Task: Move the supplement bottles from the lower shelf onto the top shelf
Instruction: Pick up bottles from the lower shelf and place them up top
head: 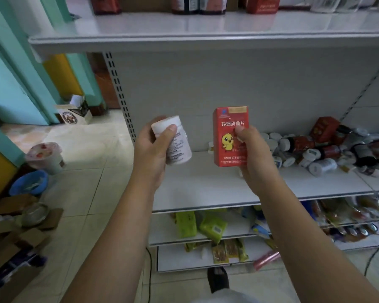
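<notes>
A white bottle (175, 141) is gripped by the left hand (150, 154), its cap tilted up-left past the thumb. An upright red box (230, 136), printed "珍迪消食片", is pinched by the right hand (254, 154).

Pale floor tiles (92, 162) are filling the left of the frame, and teal door frames (20, 68) are standing along the far left, with a yellow panel (61, 75) showing between them. An open carton (74, 113) is sitting on the floor at their foot. At lower left a lidded cup (45, 157) is standing near a blue bowl (29, 182), and below them cardboard boxes (13, 243) are lying in a heap with what may be a glass jar (34, 214) resting on top. Low in the middle, green packets (199, 226) and yellowish snack packs (230, 251) are lying on the bottom racks (179, 262), a pink roll (266, 260) is sticking out to their right, and a black cable (149, 276) is trailing down beside a dark shoe (218, 278) near the bottom edge.
</notes>
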Demonstrator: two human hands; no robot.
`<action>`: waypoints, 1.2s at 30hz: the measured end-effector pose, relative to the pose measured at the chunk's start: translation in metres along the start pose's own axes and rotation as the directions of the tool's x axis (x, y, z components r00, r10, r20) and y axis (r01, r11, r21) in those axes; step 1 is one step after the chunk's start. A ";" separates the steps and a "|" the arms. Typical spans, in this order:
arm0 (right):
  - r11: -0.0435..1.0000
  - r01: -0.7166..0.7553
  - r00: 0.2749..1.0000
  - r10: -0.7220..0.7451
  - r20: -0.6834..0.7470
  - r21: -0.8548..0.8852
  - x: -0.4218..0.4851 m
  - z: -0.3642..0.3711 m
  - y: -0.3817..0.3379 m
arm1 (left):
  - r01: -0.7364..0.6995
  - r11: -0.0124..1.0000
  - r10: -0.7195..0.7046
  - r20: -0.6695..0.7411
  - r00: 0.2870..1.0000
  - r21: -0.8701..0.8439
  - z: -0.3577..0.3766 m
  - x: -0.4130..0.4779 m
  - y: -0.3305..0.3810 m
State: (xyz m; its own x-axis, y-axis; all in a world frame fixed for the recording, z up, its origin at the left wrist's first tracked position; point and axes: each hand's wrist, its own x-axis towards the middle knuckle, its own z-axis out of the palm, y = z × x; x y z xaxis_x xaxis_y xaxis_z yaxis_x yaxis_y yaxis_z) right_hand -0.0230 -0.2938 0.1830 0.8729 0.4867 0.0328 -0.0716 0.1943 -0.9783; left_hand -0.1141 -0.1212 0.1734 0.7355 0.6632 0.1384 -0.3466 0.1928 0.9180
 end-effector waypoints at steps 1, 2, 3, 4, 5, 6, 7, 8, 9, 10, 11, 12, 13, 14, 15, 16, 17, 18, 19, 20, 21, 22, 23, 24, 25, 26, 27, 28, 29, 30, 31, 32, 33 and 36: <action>0.999 0.047 0.999 -0.047 0.009 -0.012 -0.010 0.006 -0.014 | -0.004 1.000 0.004 0.016 1.000 0.018 -0.001 -0.006 0.014; 0.996 0.091 0.996 -0.090 0.023 -0.024 -0.020 0.013 -0.027 | -0.012 0.999 0.011 0.034 0.999 0.031 -0.001 -0.011 0.029; 0.991 0.131 0.991 -0.130 0.040 -0.029 -0.028 0.018 -0.041 | -0.029 0.999 0.026 0.061 0.998 0.046 -0.001 -0.016 0.044; 0.986 0.166 0.985 -0.165 0.053 -0.024 -0.034 0.024 -0.053 | -0.047 0.997 0.041 0.092 0.995 0.060 -0.001 -0.020 0.059; 0.981 0.196 0.979 -0.195 0.061 -0.015 -0.038 0.028 -0.064 | -0.071 0.994 0.061 0.125 0.990 0.084 -0.001 -0.024 0.073; 0.976 0.219 0.974 -0.218 0.063 -0.007 -0.040 0.033 -0.075 | -0.099 0.989 0.081 0.156 0.984 0.109 0.001 -0.028 0.087; 0.970 0.241 0.969 -0.241 0.060 -0.001 -0.041 0.036 -0.086 | -0.130 0.982 0.103 0.182 0.978 0.138 0.005 -0.031 0.101; 0.964 0.265 0.963 -0.265 0.057 0.006 -0.042 0.039 -0.096 | -0.163 0.973 0.128 0.203 0.971 0.163 0.009 -0.033 0.113; 0.957 0.291 0.955 -0.291 0.060 0.011 -0.041 0.040 -0.106 | -0.195 0.964 0.152 0.225 0.963 0.183 0.015 -0.034 0.126; 0.950 0.311 0.948 -0.311 0.063 0.015 -0.039 0.042 -0.116 | -0.222 0.955 0.171 0.245 0.954 0.197 0.021 -0.033 0.137; 0.944 0.330 0.941 -0.330 0.070 0.020 -0.036 0.042 -0.125 | -0.249 0.945 0.189 0.271 0.944 0.211 0.028 -0.031 0.148; 0.937 0.347 0.934 -0.348 0.077 0.024 -0.032 0.042 -0.134 | -0.280 0.934 0.208 0.302 0.930 0.221 0.034 -0.028 0.158; 0.931 0.365 0.927 -0.366 0.084 0.025 -0.028 0.041 -0.143 | -0.309 0.923 0.224 0.330 0.917 0.231 0.041 -0.024 0.167; 0.924 0.381 0.920 -0.382 0.088 0.029 -0.023 0.040 -0.153 | -0.336 0.909 0.239 0.352 0.905 0.246 0.047 -0.019 0.174; 0.917 0.397 0.913 -0.399 0.084 0.037 -0.017 0.037 -0.162 | -0.363 0.892 0.252 0.371 0.894 0.270 0.054 -0.012 0.181; 0.911 0.410 0.908 -0.412 0.073 0.046 -0.011 0.035 -0.171 | -0.392 0.870 0.264 0.387 0.883 0.299 0.061 -0.006 0.186; 0.904 0.425 0.902 -0.427 0.057 0.053 -0.004 0.031 -0.179 | -0.418 0.847 0.275 0.401 0.874 0.329 0.070 0.001 0.192; 0.896 0.441 0.895 -0.443 0.045 0.058 0.003 0.027 -0.187 | -0.438 0.824 0.282 0.409 0.868 0.360 0.079 0.007 0.197; 0.885 0.462 0.885 -0.464 0.038 0.056 0.012 0.022 -0.195 | -0.449 0.804 0.281 0.417 0.864 0.389 0.088 0.014 0.202; 0.876 0.481 0.875 -0.482 0.036 0.041 0.021 0.017 -0.203 | -0.455 0.790 0.273 0.427 0.862 0.412 0.098 0.022 0.206; 0.869 0.495 0.868 -0.496 0.032 0.015 0.032 0.009 -0.212 | -0.458 0.779 0.264 0.439 0.859 0.428 0.107 0.030 0.210; 0.865 0.502 0.865 -0.501 0.024 -0.007 0.043 0.002 -0.220 | -0.459 0.770 0.251 0.450 0.857 0.444 0.117 0.038 0.212; 0.863 0.504 0.863 -0.504 0.020 -0.026 0.055 -0.007 -0.229 | -0.457 0.758 0.234 0.460 0.857 0.465 0.126 0.047 0.215; 0.864 0.503 0.865 -0.502 0.026 -0.042 0.067 -0.016 -0.239 | -0.453 0.744 0.212 0.469 0.857 0.491 0.136 0.056 0.217; 0.864 0.500 0.866 -0.498 0.041 -0.067 0.078 -0.027 -0.248 | -0.448 0.731 0.191 0.476 0.859 0.515 0.145 0.064 0.219; 0.867 0.488 0.873 -0.484 0.059 -0.103 0.088 -0.038 -0.256 | -0.441 0.724 0.169 0.484 0.859 0.530 0.154 0.073 0.221; 0.869 0.472 0.882 -0.464 0.083 -0.148 0.098 -0.049 -0.264 | -0.437 0.721 0.150 0.495 0.856 0.537 0.164 0.081 0.222; 0.870 0.452 0.892 -0.438 0.114 -0.197 0.108 -0.060 -0.271 | -0.439 0.707 0.128 0.509 0.851 0.555 0.172 0.088 0.223; 0.870 0.431 0.902 -0.408 0.140 -0.241 0.119 -0.071 -0.276 | -0.444 0.678 0.105 0.520 0.847 0.586 0.181 0.096 0.224; 0.871 0.404 0.914 -0.374 0.155 -0.280 0.130 -0.080 -0.281 | -0.454 0.638 0.088 0.527 0.845 0.622 0.189 0.104 0.224; 0.868 0.376 0.926 -0.342 0.160 -0.324 0.141 -0.089 -0.283 | -0.462 0.600 0.077 0.528 0.846 0.653 0.196 0.111 0.223; 0.859 0.347 0.937 -0.306 0.167 -0.377 0.152 -0.097 -0.283 | -0.471 0.564 0.065 0.532 0.844 0.678 0.204 0.118 0.222; 0.842 0.320 0.947 -0.271 0.172 -0.433 0.163 -0.103 -0.283 | -0.471 0.535 0.049 0.531 0.846 0.702 0.211 0.125 0.220; 0.833 0.246 0.968 -0.182 0.174 -0.496 0.192 -0.118 -0.276 | -0.444 0.484 -0.011 0.512 0.859 0.754 0.228 0.147 0.210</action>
State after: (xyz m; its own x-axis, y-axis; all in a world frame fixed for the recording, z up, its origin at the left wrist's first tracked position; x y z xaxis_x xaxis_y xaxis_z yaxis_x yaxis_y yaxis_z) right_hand 0.2209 -0.3544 0.4352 0.7742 0.5835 0.2453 0.3939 -0.1408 -0.9083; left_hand 0.0541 -0.1481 0.4712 0.9335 0.1973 0.2994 -0.0548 -0.7467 0.6628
